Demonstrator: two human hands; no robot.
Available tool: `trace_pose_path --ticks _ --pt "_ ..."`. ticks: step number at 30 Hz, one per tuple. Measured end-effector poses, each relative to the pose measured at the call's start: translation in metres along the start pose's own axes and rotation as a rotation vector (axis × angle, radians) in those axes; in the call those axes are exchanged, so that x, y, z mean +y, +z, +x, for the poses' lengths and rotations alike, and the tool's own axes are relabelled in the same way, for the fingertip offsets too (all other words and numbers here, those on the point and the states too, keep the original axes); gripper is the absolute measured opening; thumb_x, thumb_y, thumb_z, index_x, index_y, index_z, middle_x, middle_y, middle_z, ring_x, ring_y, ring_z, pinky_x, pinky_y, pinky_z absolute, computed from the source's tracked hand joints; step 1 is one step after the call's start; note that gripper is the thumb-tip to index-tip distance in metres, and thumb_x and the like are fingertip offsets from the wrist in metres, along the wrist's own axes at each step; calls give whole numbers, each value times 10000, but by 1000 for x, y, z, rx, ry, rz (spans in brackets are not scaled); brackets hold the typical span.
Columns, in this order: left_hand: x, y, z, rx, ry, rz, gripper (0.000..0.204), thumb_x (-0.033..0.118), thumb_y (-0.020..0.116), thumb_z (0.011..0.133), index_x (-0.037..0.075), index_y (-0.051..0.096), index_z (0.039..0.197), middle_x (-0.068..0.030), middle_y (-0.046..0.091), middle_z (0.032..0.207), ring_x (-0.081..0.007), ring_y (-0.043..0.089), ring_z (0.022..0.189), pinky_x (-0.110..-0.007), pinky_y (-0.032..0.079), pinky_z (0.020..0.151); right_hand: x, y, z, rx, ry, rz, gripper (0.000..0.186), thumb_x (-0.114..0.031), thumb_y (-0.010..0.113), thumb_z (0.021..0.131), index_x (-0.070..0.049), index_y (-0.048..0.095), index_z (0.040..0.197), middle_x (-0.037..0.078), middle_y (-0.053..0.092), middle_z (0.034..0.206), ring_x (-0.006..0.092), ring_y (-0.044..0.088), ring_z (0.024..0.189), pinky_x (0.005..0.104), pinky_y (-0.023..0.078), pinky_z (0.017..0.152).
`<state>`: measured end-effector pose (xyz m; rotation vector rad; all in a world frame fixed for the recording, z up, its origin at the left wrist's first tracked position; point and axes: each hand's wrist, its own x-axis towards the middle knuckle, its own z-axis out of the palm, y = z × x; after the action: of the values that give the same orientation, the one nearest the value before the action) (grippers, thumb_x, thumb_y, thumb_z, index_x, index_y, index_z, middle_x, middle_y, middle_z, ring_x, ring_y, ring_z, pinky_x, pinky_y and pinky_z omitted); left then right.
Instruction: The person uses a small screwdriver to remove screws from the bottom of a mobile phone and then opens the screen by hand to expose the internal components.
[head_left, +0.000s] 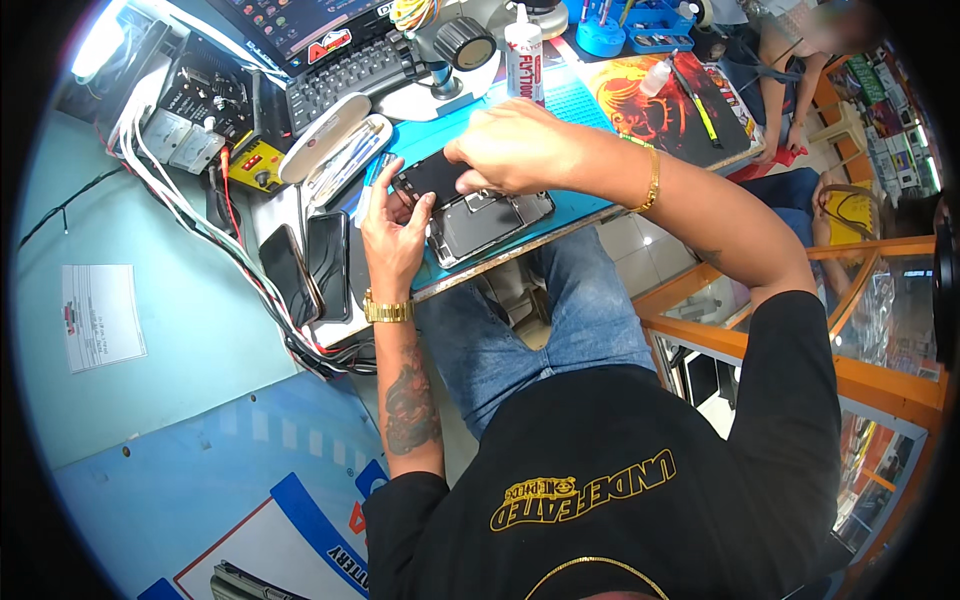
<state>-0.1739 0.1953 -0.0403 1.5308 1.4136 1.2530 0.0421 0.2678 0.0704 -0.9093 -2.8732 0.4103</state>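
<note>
1. On the blue mat point(585, 115) at the near edge of the table point(300, 215) lies the opened phone point(490, 220), its back shell up and its inner plates showing.
2. Your right hand point(515, 150) is clenched over the phone's far end, fingers pinching a dark panel point(432, 175) that stands partly lifted off the shell.
3. Your left hand point(392, 235) steadies the near left corner, thumb and fingertips closed on the shell's edge.
4. Judge the panel thin, light and brittle: it will likely flex a little, then crack (any ribbon joining it to the shell is hidden under your hand).
5. Take hold by the long edges only, never the face; the glossy surface looks slippery.
6. The shell seems stiff and safe to grip by its frame.
7. Just left of the mat lie two dark phones point(310, 265) and an open white case point(335, 145); a glue bottle point(523, 60) stands beyond.
</note>
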Motion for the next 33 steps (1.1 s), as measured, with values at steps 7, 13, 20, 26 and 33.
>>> trace_pose_path --ticks 7,13,20,26,33 --pt "-4 -1 0 -8 -7 -41 634 48 768 949 40 479 1513 -78 771 1005 -75 681 888 -246 548 792 -3 -8 4 -119 115 -1 264 -194 727 896 -67 736 1128 191 754 964 381 723 953 497 556 853" --pt "-4 3 1 26 26 -73 602 33 768 935 55 516 1481 -45 725 908 -66 651 791 -240 540 712 -2 -7 5 -103 136 1 243 -238 772 873 -59 763 1037 177 751 969 371 715 978 481 549 850" --pt "-4 3 1 23 18 -65 588 28 768 924 58 533 1463 -35 720 860 -68 659 758 -243 548 685 6 -2 -2 -23 88 3 203 -213 770 859 -59 758 991 163 747 911 370 719 953 491 553 841" --pt "1 2 1 17 19 -68 590 26 766 924 51 528 1464 -33 720 861 -69 660 755 -239 548 686 17 7 -2 -25 17 71 167 -115 747 817 -64 748 975 156 746 918 353 711 962 469 553 860" --pt "1 2 1 22 30 -37 590 15 760 926 48 528 1467 -7 672 801 -59 625 715 -228 525 659 19 -2 -13 9 47 205 183 -106 729 822 -22 723 985 145 732 923 345 691 934 456 543 838"
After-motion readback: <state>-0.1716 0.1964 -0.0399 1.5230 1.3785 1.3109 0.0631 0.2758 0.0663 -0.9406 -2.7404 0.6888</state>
